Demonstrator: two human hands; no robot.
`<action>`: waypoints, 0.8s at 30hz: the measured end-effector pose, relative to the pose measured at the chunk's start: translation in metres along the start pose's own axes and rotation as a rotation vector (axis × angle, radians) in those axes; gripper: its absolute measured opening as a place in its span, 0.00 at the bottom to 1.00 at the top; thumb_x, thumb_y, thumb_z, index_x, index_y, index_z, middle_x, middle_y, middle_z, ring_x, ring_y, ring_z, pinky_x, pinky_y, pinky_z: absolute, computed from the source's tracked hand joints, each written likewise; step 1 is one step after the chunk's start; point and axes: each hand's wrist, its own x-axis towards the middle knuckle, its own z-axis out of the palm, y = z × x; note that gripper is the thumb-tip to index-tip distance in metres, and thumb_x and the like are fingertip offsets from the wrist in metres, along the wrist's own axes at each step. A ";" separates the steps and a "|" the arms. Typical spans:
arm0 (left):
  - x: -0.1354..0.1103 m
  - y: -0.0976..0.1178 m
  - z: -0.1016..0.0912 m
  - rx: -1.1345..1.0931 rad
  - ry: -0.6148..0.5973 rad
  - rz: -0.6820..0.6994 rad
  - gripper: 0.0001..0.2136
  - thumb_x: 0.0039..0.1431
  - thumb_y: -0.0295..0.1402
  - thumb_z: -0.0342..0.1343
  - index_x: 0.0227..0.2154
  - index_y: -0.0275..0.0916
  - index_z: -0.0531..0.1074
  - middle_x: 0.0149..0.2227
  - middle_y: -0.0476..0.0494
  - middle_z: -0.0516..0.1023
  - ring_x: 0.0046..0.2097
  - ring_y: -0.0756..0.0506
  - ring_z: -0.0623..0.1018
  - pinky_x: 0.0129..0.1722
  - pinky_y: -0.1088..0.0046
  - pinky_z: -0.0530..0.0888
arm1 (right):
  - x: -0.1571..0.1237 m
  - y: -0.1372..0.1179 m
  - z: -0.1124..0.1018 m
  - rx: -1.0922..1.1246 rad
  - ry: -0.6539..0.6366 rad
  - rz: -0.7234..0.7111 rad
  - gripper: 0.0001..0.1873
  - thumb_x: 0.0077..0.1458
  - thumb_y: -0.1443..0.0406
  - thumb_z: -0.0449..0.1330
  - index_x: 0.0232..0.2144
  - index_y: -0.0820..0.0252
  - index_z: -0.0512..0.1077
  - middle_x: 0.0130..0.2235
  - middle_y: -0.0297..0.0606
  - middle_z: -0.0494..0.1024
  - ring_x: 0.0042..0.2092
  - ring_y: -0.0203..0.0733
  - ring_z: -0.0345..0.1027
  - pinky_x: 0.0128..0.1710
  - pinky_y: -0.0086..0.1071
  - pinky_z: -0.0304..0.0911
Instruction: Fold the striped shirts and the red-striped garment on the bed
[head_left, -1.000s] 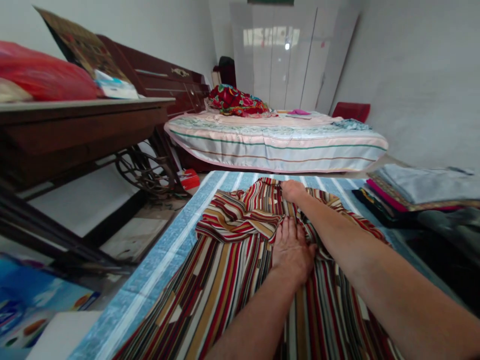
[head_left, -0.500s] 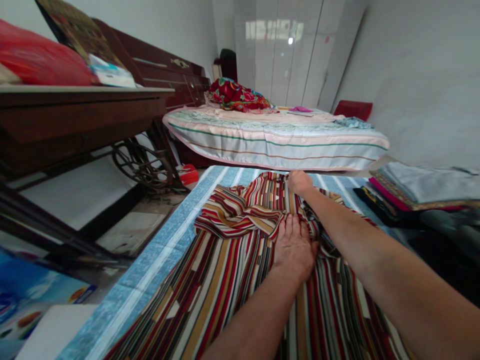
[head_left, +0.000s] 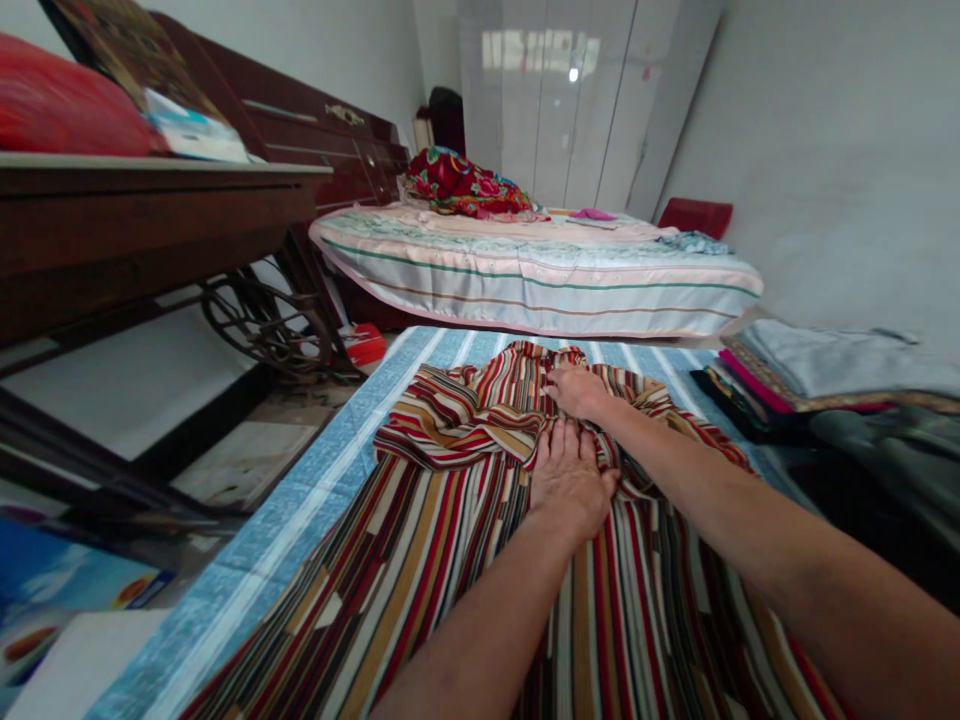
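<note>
Head view: a red, tan and white striped cloth (head_left: 465, 560) lies spread over a blue striped sheet (head_left: 315, 500). The left hand (head_left: 570, 482) presses flat on it, fingers released, seemingly pinning it. The right hand (head_left: 579, 392) rests on the bunched far end; whether it grips, I cannot tell.

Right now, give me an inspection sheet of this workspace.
Surface: blue striped sheet, mostly covered.
Job's things: striped cloth, spread flat near the person, bunched at the far end.
Clutter: folded fabric stack at right.
Grips: left hand flat on the cloth; right hand on the bunched part, hold unclear.
Cables: nothing seen.
Surroundings: bed, treadle table, wardrobe.
</note>
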 end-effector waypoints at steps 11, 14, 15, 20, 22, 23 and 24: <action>0.006 -0.003 -0.006 -0.023 -0.029 0.049 0.27 0.60 0.42 0.42 0.60 0.35 0.53 0.64 0.36 0.52 0.65 0.39 0.49 0.62 0.55 0.49 | -0.134 -0.018 -0.041 0.145 0.093 -0.136 0.12 0.59 0.64 0.49 0.40 0.56 0.71 0.43 0.38 0.74 0.45 0.39 0.67 0.44 0.30 0.59; 0.000 -0.008 -0.021 -0.055 -0.013 0.085 0.22 0.61 0.38 0.42 0.57 0.36 0.57 0.60 0.38 0.60 0.62 0.42 0.57 0.60 0.60 0.56 | -0.209 -0.006 -0.038 0.288 0.191 -0.251 0.10 0.57 0.65 0.51 0.37 0.57 0.71 0.39 0.37 0.74 0.44 0.38 0.67 0.45 0.29 0.59; -0.007 -0.009 -0.027 -0.052 0.006 0.093 0.20 0.63 0.37 0.40 0.55 0.36 0.58 0.59 0.39 0.62 0.62 0.44 0.58 0.60 0.62 0.57 | -0.231 0.003 -0.036 0.322 0.210 -0.228 0.10 0.57 0.65 0.50 0.36 0.57 0.71 0.39 0.37 0.74 0.42 0.38 0.68 0.44 0.30 0.59; -0.065 -0.013 -0.033 0.006 0.048 0.068 0.18 0.61 0.30 0.40 0.53 0.35 0.62 0.60 0.37 0.61 0.61 0.43 0.59 0.61 0.60 0.55 | -0.309 0.060 -0.038 0.193 0.156 0.320 0.14 0.58 0.61 0.48 0.33 0.56 0.73 0.38 0.39 0.77 0.38 0.42 0.71 0.35 0.31 0.60; -0.088 -0.012 -0.026 0.035 0.062 0.037 0.18 0.62 0.30 0.39 0.53 0.35 0.63 0.61 0.37 0.59 0.63 0.41 0.56 0.61 0.59 0.54 | -0.324 0.070 -0.043 0.123 -0.016 0.510 0.15 0.58 0.59 0.47 0.34 0.55 0.73 0.36 0.40 0.78 0.38 0.44 0.72 0.32 0.31 0.58; -0.097 -0.011 -0.022 0.048 0.068 0.023 0.19 0.62 0.31 0.38 0.54 0.36 0.62 0.62 0.38 0.58 0.63 0.41 0.55 0.61 0.58 0.54 | -0.328 0.070 -0.044 0.107 -0.090 0.562 0.16 0.58 0.58 0.47 0.35 0.55 0.73 0.35 0.42 0.78 0.38 0.45 0.72 0.31 0.32 0.58; -0.104 -0.010 -0.019 0.061 0.075 0.011 0.19 0.63 0.34 0.37 0.55 0.36 0.62 0.62 0.38 0.57 0.64 0.41 0.54 0.61 0.57 0.53 | -0.332 0.068 -0.045 0.100 -0.140 0.587 0.17 0.58 0.57 0.47 0.36 0.55 0.73 0.35 0.43 0.78 0.39 0.47 0.72 0.31 0.32 0.58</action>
